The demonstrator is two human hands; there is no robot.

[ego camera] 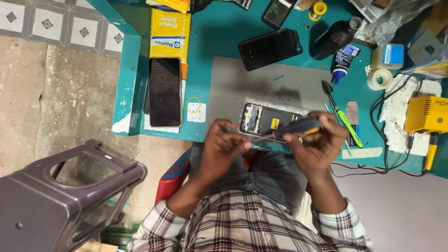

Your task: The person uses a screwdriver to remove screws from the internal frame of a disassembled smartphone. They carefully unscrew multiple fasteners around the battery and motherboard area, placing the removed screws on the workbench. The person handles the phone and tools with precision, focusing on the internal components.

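My right hand (319,147) is closed around the dark blue and orange handle of a screwdriver (298,127). Its thin metal shaft runs left to my left hand (224,145), whose fingertips pinch it near the tip. Both hands hover over the near edge of the teal table (219,28), just in front of an opened phone (267,119) with its back off. The phone lies in a clear tray on a grey work mat (233,84). Its near edge is hidden by my fingers.
A black phone (164,91) lies screen-up at the table's left edge, below a yellow box (170,30). A black back cover (270,48), a dark bottle (336,37), a tape roll (379,79), a green brush (344,119) and a yellow soldering unit (427,114) lie around. A grey plastic stool (60,191) stands left.
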